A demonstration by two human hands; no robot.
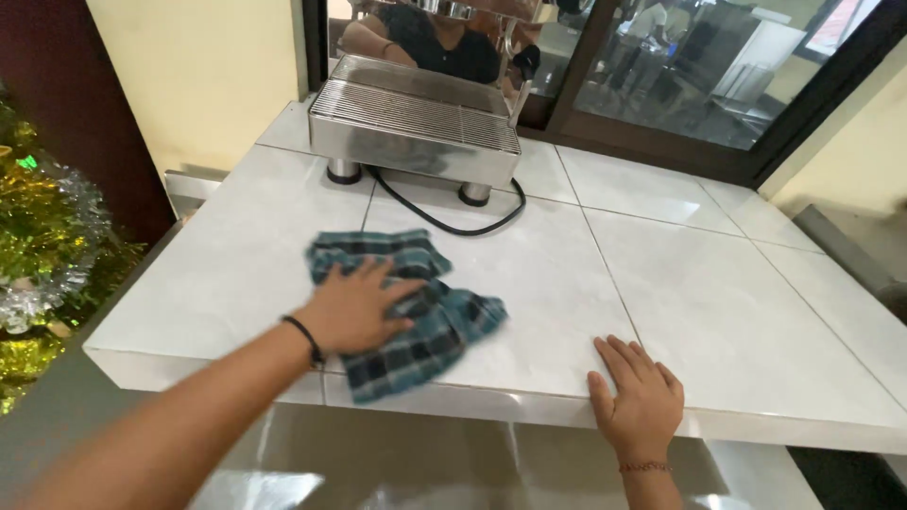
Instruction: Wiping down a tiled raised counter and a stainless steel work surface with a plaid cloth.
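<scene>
Cloth (416,316) of blue and dark plaid lies crumpled on the white tiled counter (718,293), near its front edge and left of centre, and my left hand (354,307) is pressed flat on top of it, fingers spread and open, palm down on the fabric rather than gripping it. A thin black band (306,338) circles that wrist. The cloth spills out on both sides of the hand: one fold reaches up toward the back of the counter, another trails down to the front edge, where a corner just hangs over the lip.

My right hand (638,397) is well apart from the cloth, off to the right, resting open on the counter's front edge with the fingers flat on the tile and the thumb at the rim. A reddish beaded bracelet (645,466) sits on that wrist.

Farther back, a stainless steel machine (416,127) with a ribbed top grate stands on two round feet, and its black cable (444,222) loops across the tile between it and the cloth, not touching the fabric. Behind it is a dark-framed window (699,85). At far left, beyond the counter, I see green and silver tinsel (42,246)
</scene>
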